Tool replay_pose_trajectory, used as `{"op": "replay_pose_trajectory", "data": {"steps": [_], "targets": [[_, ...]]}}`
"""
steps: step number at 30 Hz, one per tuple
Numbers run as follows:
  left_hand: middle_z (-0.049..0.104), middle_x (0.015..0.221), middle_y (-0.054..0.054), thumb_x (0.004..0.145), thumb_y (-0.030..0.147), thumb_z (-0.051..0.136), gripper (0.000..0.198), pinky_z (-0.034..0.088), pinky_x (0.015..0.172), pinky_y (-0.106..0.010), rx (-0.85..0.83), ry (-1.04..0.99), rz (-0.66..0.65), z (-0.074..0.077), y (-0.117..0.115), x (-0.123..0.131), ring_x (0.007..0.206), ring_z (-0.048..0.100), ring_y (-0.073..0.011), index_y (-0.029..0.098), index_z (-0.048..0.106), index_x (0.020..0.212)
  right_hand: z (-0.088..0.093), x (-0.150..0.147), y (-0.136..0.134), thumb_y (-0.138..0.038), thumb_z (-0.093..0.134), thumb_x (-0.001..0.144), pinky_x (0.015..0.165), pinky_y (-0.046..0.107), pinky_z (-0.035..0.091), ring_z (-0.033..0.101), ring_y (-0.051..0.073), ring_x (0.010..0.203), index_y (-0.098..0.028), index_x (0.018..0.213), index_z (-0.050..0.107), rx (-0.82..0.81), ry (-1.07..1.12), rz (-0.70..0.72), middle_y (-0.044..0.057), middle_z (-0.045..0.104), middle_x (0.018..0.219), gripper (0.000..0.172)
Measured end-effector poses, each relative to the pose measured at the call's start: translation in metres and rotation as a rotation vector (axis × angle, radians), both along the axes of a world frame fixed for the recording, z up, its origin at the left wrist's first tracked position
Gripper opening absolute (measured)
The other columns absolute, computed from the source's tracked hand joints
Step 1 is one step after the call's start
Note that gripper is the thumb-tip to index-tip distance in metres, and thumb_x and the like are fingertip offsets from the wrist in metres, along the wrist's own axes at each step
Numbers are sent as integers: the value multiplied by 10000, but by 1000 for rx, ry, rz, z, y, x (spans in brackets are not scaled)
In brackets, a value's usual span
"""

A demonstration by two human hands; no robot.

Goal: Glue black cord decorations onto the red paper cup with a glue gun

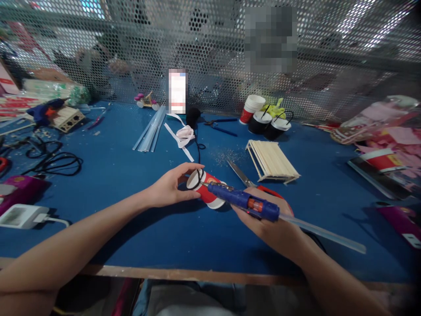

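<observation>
My left hand [171, 188] grips a red and white paper cup [208, 189] lying on its side, base end toward the hand, with a black loop at that end. My right hand [267, 224] is closed around a blue hot glue gun [245, 200]. Its nozzle touches the cup near the base rim. A clear glue stick [324, 234] sticks out of the gun's back toward the right. Both hands hover just above the blue table [131, 175].
Scissors [243, 175] lie right behind the gun, next to a wooden stick rack [272, 160]. Black-lidded cups [269, 124], loose glue sticks [150, 131], white ribbon [182, 136], a second glue gun [46, 112], cables and a power strip [19, 216] lie about. A mesh wall closes the back.
</observation>
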State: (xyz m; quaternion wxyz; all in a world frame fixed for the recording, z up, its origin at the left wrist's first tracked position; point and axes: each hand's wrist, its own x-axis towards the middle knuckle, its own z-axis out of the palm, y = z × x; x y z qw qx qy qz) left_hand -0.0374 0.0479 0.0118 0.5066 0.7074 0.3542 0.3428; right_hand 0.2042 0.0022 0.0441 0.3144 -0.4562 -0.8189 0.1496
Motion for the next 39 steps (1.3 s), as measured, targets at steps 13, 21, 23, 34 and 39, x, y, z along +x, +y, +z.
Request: {"op": "replay_pose_trajectory", "data": {"steps": [13, 21, 23, 34, 39], "targets": [[515, 1219, -122, 721, 244, 680, 590, 429, 961, -386, 22, 31, -15, 0, 0, 0, 1084, 536, -213, 163, 418, 1244, 1, 0, -1, -236, 519, 798, 515, 265, 490, 583, 141, 551, -213, 718, 586, 9, -26, -38, 11, 606, 629, 108], [514, 1216, -107, 719, 240, 681, 578, 431, 955, -391, 16, 16, -20, 0, 0, -1, 1073, 541, -215, 189, 435, 1239, 2, 0, 0, -207, 425, 855, 501, 258, 493, 596, 148, 563, -201, 734, 647, 163, -181, 32, 38, 627, 638, 253], [513, 1216, -104, 719, 238, 680, 577, 431, 954, -390, 15, 19, -20, 0, 0, -1, 1076, 538, -215, 193, 437, 1240, 1, 2, 0, -205, 453, 849, 514, 253, 498, 605, 147, 576, -215, 760, 656, 155, -206, 12, 28, 637, 647, 222], [480, 1216, -104, 736, 184, 652, 560, 428, 966, -375, 4, 0, -81, 3, -2, -1, 1093, 522, -204, 191, 417, 1244, 7, 8, 1, -57, 379, 845, 529, 274, 451, 610, 177, 651, -230, 813, 677, 465, -503, 168, 47, 646, 691, 347], [512, 1200, -94, 704, 221, 695, 576, 450, 938, -378, -26, -44, -50, -1, -1, 0, 1080, 536, -217, 205, 442, 1222, 8, 5, 2, -57, 352, 849, 518, 260, 449, 592, 157, 620, -231, 786, 676, 462, -471, 165, 38, 636, 670, 373]]}}
